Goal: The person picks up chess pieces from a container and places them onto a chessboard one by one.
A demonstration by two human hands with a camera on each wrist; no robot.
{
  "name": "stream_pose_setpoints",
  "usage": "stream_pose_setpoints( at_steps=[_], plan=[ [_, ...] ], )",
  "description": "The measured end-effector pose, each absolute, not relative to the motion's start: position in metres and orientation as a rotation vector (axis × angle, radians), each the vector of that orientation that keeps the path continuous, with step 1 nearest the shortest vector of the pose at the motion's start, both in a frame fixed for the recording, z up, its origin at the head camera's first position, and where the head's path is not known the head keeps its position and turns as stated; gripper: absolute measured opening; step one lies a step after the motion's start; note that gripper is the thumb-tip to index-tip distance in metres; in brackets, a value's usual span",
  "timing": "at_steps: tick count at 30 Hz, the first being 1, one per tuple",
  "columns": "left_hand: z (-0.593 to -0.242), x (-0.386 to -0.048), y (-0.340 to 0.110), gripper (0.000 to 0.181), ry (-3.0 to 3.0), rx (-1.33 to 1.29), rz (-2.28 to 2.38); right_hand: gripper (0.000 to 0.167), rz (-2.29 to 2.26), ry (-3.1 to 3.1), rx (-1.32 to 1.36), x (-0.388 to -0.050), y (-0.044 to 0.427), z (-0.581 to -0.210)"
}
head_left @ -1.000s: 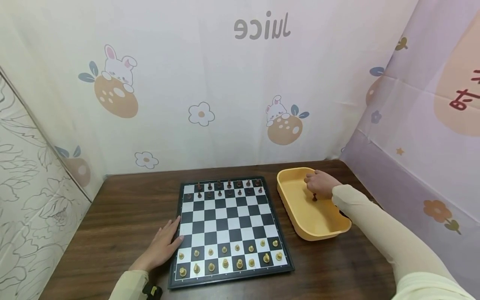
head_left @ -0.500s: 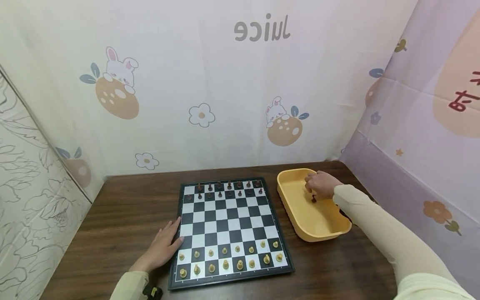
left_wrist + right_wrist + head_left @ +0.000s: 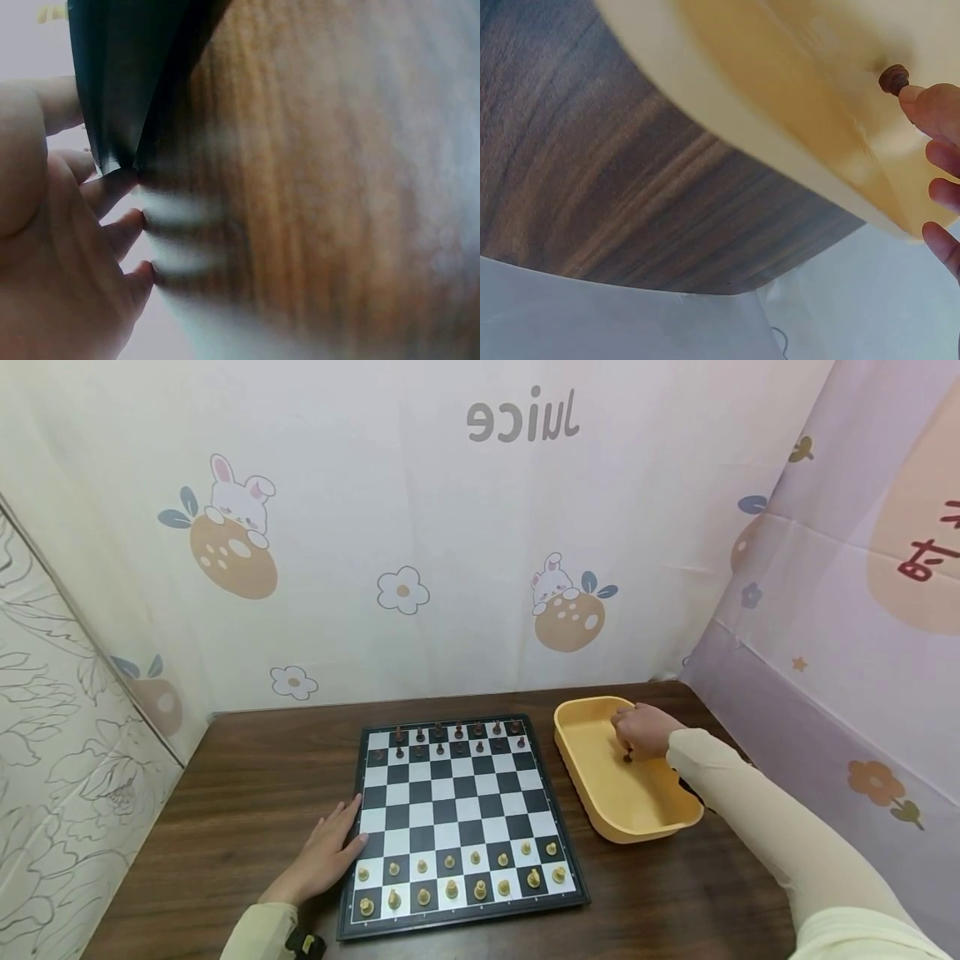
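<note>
In the head view, a dark brown chess piece [image 3: 627, 757] shows just below my right hand [image 3: 645, 730], inside the yellow tray [image 3: 581, 781]. The right wrist view has the thumb and fingers pinching this chess piece [image 3: 894, 79], its rounded end sticking out; its kind is unclear. My left hand [image 3: 318, 853] lies at the left edge of the chessboard [image 3: 457, 810], fingers extended and touching the frame. Up close in the left wrist view, the fingers of my left hand [image 3: 71, 232] meet the dark board edge [image 3: 124, 90].
Brown chess pieces [image 3: 458, 730] stand in two rows at the board's far end; the far left corner square is bare. Cream chess pieces [image 3: 480, 889] fill two near rows. Beneath everything is a dark wooden table [image 3: 247, 793], with printed curtains [image 3: 465, 510] behind and at the right.
Both hands stay almost in place. Slightly less of the brown chess piece shows below my right hand than a second ago.
</note>
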State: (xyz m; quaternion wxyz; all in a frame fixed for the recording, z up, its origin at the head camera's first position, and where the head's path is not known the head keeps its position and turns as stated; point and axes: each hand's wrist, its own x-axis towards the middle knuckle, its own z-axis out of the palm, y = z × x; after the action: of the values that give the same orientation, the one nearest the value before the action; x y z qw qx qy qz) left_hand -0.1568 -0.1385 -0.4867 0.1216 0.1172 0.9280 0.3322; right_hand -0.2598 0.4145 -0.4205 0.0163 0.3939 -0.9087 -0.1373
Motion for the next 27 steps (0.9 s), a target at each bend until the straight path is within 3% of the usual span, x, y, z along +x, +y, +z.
stream_pose_setpoints(
  at_steps=[12, 27],
  plan=[
    [-0.487, -0.155, -0.140, 0.064, 2.711, 0.334, 0.992, 0.017, -0.474, -2.745, 1.236, -0.266, 0.392, -0.396],
    [-0.487, -0.157, -0.140, 0.064, 2.710, 0.338, 0.993, 0.020, -0.448, -2.765, 1.195, -0.278, 0.355, -0.367]
  ],
)
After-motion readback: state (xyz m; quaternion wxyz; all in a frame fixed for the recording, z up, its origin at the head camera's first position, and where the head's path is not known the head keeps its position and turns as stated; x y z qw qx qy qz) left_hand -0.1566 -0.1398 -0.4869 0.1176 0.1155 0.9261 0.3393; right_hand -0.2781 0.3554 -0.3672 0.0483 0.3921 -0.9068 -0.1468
